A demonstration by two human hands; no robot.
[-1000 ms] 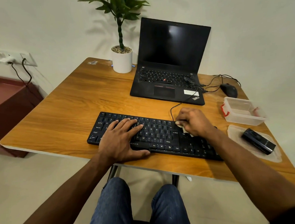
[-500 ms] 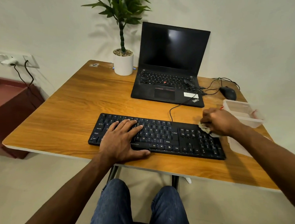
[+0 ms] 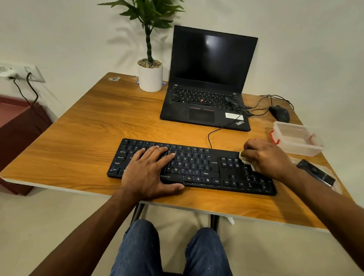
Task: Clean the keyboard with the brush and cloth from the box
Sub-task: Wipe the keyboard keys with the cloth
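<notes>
A black keyboard (image 3: pixel 190 166) lies across the near part of the wooden desk (image 3: pixel 77 142), its cable running up toward the open laptop (image 3: pixel 208 84) behind it.

The left hand (image 3: pixel 149 172) lies flat on the left half of the keyboard, fingers straight and spread over the letter keys, thumb stretched along the front edge near the space bar; it holds nothing.

The right hand (image 3: pixel 265 157) sits over the right end of the keyboard, at the number pad, with its fingers curled round a small pale cloth (image 3: pixel 245 159) (only a crumpled corner shows under the knuckles). The cloth touches the keys at the top of that block.

Just right of this hand stands the clear plastic box (image 3: pixel 298 139), open, with a red clip on its left side. Nearer the desk's right edge a black oblong thing (image 3: pixel 316 172) rests on what looks like the box's clear lid (image 3: pixel 336 188); whether it is the brush I cannot tell.

A black mouse (image 3: pixel 279 113) sits behind the box, its cord looping toward the laptop. A potted plant (image 3: pixel 150 74) in a white pot stands at the back of the desk, left of the laptop. On the wall at left is a socket plate (image 3: pixel 13 72) with two cables hanging down. The person's knees in blue jeans (image 3: pixel 171 253) show below the desk edge.
</notes>
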